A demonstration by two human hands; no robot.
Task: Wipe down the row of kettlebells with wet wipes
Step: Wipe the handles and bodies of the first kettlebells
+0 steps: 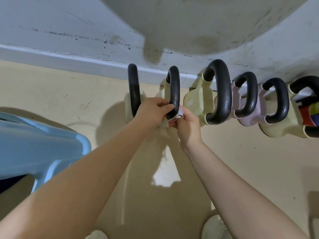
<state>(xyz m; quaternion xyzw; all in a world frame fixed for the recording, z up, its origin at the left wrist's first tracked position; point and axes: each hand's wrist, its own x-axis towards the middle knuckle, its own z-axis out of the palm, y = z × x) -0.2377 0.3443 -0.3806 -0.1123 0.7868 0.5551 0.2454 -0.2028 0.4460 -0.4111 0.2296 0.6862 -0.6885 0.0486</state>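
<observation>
Several kettlebells with black handles stand in a row along the wall. The second kettlebell from the left [174, 87] is cream, and both my hands meet at the near end of its handle. My left hand [152, 112] wraps its fingers around that handle end. My right hand [185, 125] pinches a crumpled white wet wipe [177, 115] against the handle's base. To the left stands another cream kettlebell [133, 88]. To the right are a bigger cream kettlebell marked 8 [198, 100], a pink kettlebell [245, 107] and one more cream kettlebell [276, 121].
A scuffed white wall and baseboard [69, 57] run behind the row. A light blue plastic object [43, 144] sits on the floor at the left. A colourful item [309, 114] rests in the far right kettlebell. My feet show at the bottom edge.
</observation>
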